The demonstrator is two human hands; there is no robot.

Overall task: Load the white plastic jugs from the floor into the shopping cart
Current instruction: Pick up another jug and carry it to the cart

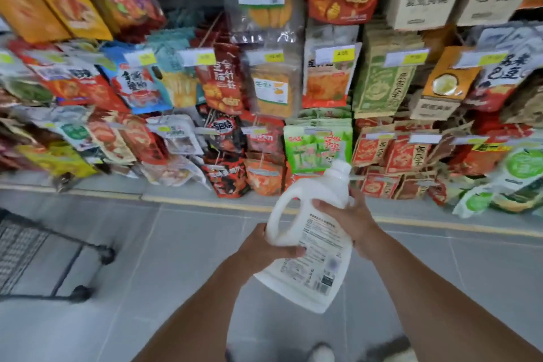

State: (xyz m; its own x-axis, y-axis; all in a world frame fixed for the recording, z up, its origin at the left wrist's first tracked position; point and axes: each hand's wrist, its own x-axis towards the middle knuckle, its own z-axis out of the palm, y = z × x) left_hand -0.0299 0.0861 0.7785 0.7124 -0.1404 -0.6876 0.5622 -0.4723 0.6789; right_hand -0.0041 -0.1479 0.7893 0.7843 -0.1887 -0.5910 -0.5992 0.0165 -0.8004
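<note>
Both forearms reach out from the bottom of the view, converging on one jug (308, 239), held in the air above the grey floor (176, 244), tilted with its white cap pointing up and away and the printed label facing the camera. Left hand (266, 251) is curled around the lower left side near the handle loop, thumb lying across the label edge; right hand (345, 219) is wrapped over the upper right shoulder, fingers spread on the front. Both are closed on the jug, neither is free. Cart (32, 253) sits at the left edge, well apart from the jug, only part of its dark mesh basket and two wheels showing. Step in hand, as I read it: carry the jug left and set it into the basket. To do it well: keep the two-hand grip, swing left, clear the basket rim before lowering, and set it down base first so it doesn't tip. Risk: a full jug is probably heavy and the grip is on smooth plastic, not through the handle. Beyond the floor, a yellow line, then racks of snack bags (264, 82). No other jugs in view.
</note>
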